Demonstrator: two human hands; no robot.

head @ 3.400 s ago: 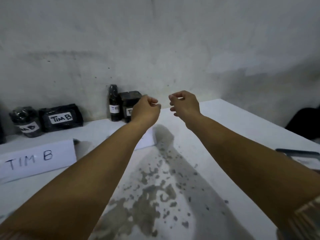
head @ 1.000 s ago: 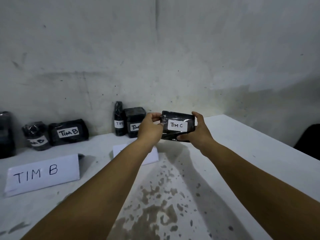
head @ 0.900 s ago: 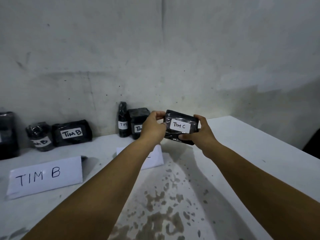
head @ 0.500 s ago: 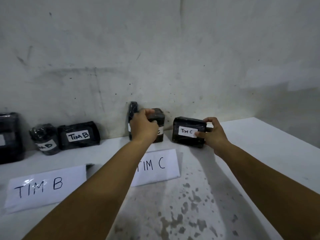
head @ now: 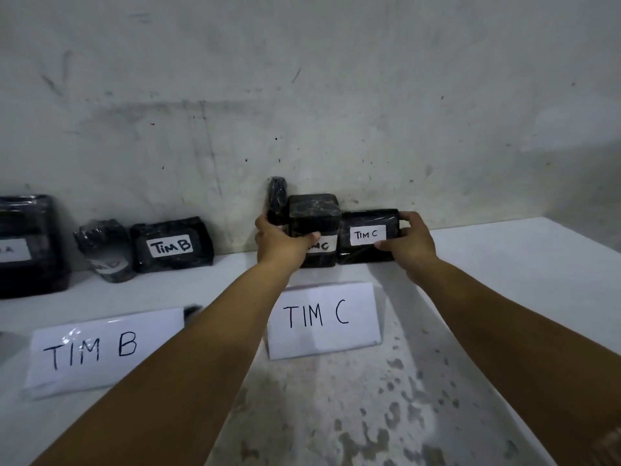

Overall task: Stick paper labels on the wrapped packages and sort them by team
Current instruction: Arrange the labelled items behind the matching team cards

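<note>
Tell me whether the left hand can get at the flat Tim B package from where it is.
Probably yes. The left hand grips the square Tim C package, so it must let go first; the table between it and the Tim B package looks bare.

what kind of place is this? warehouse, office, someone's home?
Can't say for sure; it looks like a makeshift sorting station in a bare room. A worn white table stands against a scuffed plaster wall, with hand-lettered TIM B and TIM C signs fronting rows of black-wrapped packages.
</note>
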